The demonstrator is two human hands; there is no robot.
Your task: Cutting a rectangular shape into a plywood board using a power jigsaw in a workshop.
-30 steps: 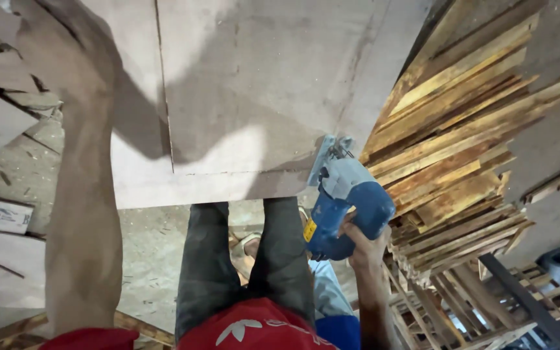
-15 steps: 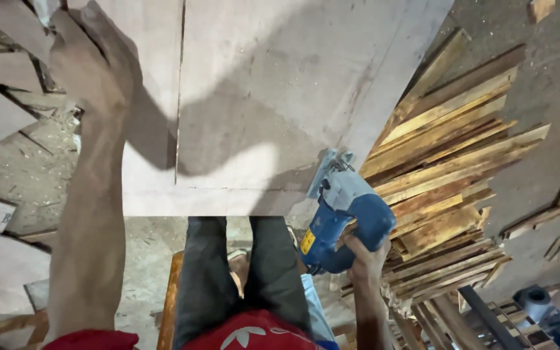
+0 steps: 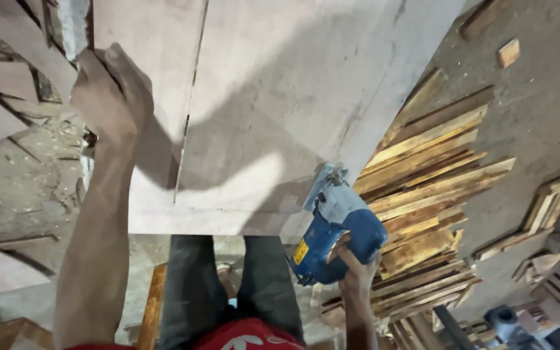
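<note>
Two hands at work. Right hand (image 3: 356,271): grip clamped on a blue power saw (image 3: 335,230), set at the near right edge of a pale board (image 3: 280,110). Left hand (image 3: 108,97): grip closed over the board's far left edge. One slit runs lengthwise; the right edge looks barely entered. Beyond: stacked planks (image 3: 432,175).

1. Dim, warm indoor light, brightest on the pale plywood sheet (image 3: 280,97) at the centre.
2. Broad soft shadow across the sheet's middle, cast from the near side, with a lit patch just beside the near edge.
3. Deep shade along the left forearm and under the left hand (image 3: 108,97).
4. No glare; mild sheen on the blue power saw (image 3: 335,236).
5. Soft overall, grainy and smeared; far right corner murky, lines bent at the edges.
</note>
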